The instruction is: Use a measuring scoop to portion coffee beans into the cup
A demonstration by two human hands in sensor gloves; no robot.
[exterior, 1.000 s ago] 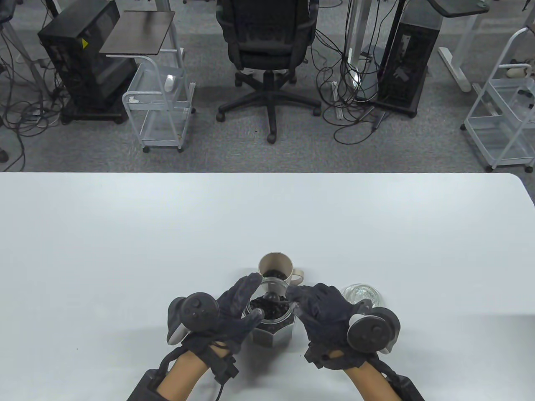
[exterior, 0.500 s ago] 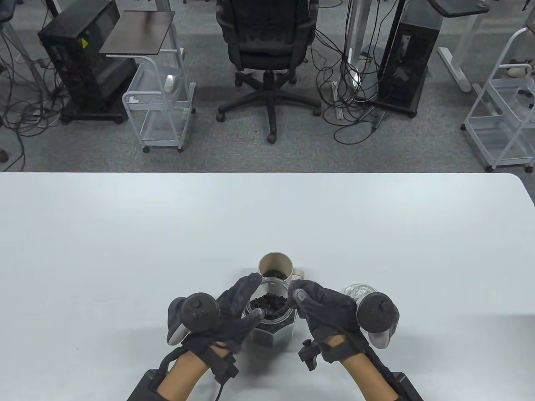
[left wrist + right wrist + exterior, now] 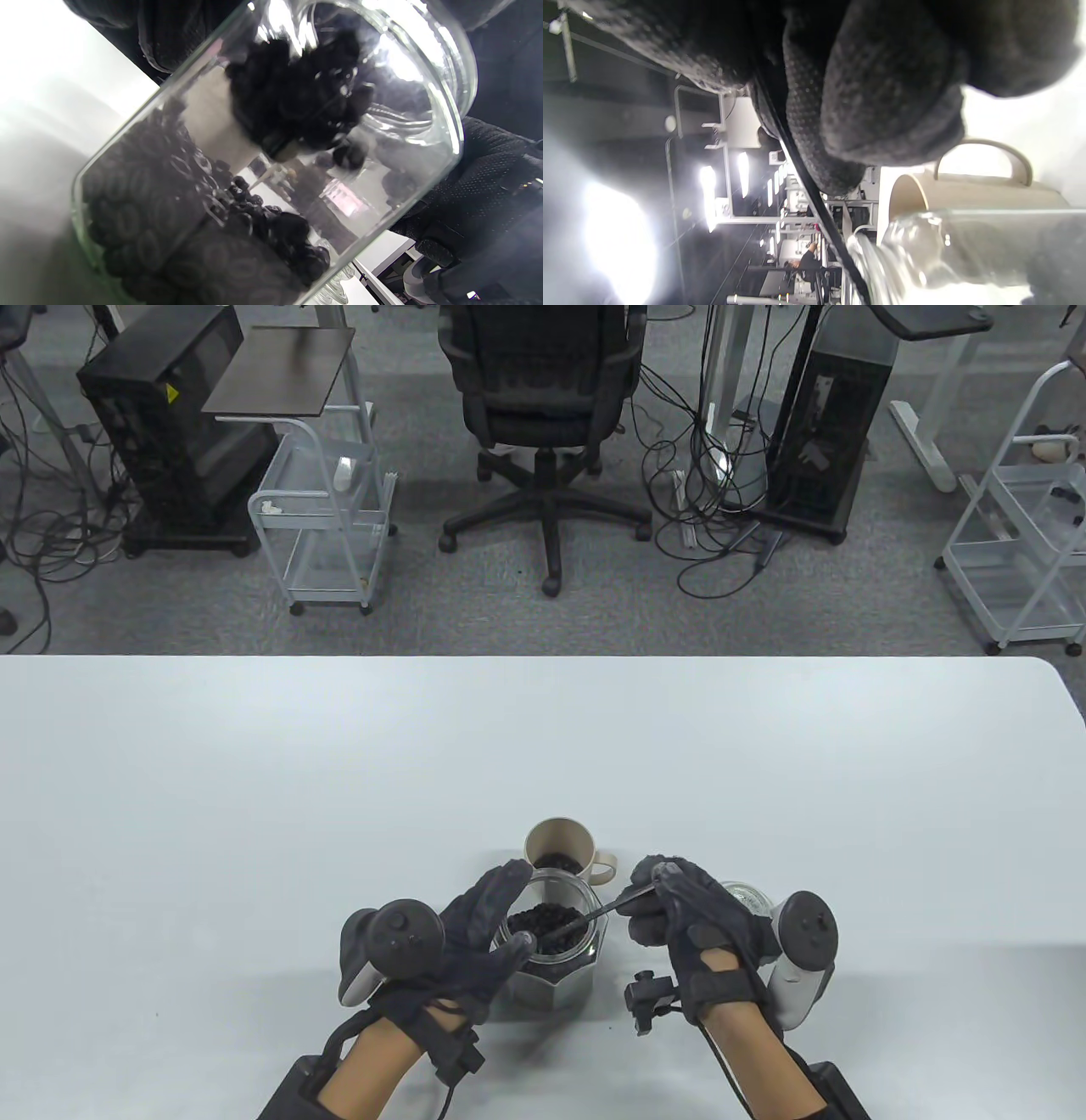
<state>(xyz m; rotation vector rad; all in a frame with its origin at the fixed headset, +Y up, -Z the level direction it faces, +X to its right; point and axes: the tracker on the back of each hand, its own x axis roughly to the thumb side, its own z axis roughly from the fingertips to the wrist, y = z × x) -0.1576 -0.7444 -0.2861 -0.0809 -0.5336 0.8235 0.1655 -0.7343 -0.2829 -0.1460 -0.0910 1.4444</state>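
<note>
A glass jar (image 3: 556,963) of dark coffee beans (image 3: 547,923) stands near the table's front edge. My left hand (image 3: 484,925) grips its left side. My right hand (image 3: 666,899) pinches the thin dark handle of the measuring scoop (image 3: 594,912); the scoop's bowl (image 3: 564,931) is down inside the jar among the beans. In the left wrist view the scoop bowl (image 3: 297,101) shows heaped with beans inside the jar (image 3: 394,212). Just behind the jar stands the beige cup (image 3: 560,848), with beans in its bottom, and it appears again as the cup (image 3: 967,190) in the right wrist view.
The jar's glass lid (image 3: 747,899) lies on the table right of the jar, partly behind my right hand. The white table (image 3: 254,780) stretches wide to the left and back. Beyond its far edge stand an office chair (image 3: 543,407), carts and cables.
My right hand has swung out to the right and turned its wrist, so the scoop handle now slants into the jar. The left hand and jar have stayed still.
</note>
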